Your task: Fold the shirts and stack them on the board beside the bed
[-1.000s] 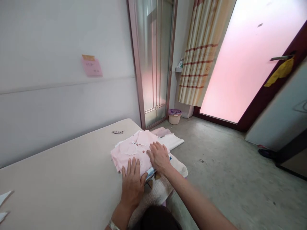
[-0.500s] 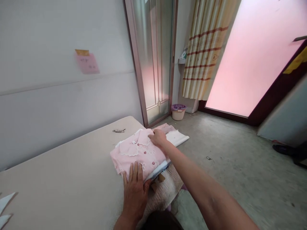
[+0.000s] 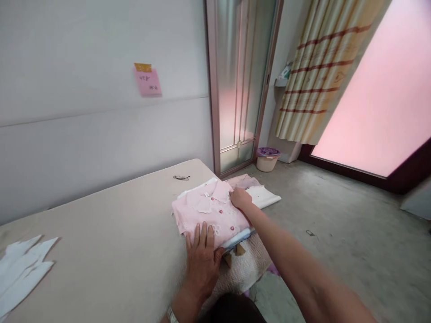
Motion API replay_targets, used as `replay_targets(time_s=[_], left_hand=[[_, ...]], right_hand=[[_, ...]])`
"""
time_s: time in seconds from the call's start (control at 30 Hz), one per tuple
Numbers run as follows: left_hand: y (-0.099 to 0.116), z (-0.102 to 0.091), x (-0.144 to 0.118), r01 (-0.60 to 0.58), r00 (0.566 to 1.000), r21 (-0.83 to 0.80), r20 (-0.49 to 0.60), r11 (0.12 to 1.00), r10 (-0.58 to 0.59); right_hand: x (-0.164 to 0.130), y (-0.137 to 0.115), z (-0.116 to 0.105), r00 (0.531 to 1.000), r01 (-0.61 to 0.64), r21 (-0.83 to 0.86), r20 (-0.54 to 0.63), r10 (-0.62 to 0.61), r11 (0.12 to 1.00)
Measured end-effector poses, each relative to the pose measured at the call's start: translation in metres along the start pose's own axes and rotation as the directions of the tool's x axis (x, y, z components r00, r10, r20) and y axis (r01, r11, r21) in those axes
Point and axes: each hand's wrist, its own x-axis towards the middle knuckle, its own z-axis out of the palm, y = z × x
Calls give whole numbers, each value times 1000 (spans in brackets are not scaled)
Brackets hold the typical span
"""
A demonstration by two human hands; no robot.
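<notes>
A folded pink shirt (image 3: 202, 211) with a scalloped collar and red heart-shaped buttons lies on top of a stack of clothes at the table's corner. White and blue cloth (image 3: 237, 240) shows under its near edge. My left hand (image 3: 204, 258) rests flat on the shirt's near left part, fingers stretched out and thumb by the edge. At the shirt's right edge, beside the collar, my right hand (image 3: 240, 198) is closed on the fabric, its fingertips partly hidden. Beyond that hand, more pink cloth (image 3: 244, 180) and a white cloth (image 3: 266, 196) reach past the table's side.
A pair of glasses (image 3: 182, 177) lies behind the stack on the beige tabletop (image 3: 111, 242). White cut pieces (image 3: 25, 269) are at the left. On the floor, a lidded bin (image 3: 267, 162) stands by the glass door (image 3: 235, 121). A pink note (image 3: 148, 81) is taped to the wall.
My view has turned left, so the stack and both hands appear farther right and more white pieces show. Both hands keep about the same places on the shirt.
</notes>
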Motion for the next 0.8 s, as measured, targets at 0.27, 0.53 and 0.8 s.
replay_targets(time_s=[0.27,0.53,0.8], left_hand=[[-45,-21,35,437,875,-270,-93,858,-476],[-82,-24,63,717,682,-325,147,617,-716],[-97,-20,80,750,658,-360,312,555,-686]], right_hand=[[-50,-37,11,891,223,-188,-358,-278,957],[-91,-71,18,925,223,-160,-276,-260,962],[-164,-149,-10,901,358,77,-290,-323,930]])
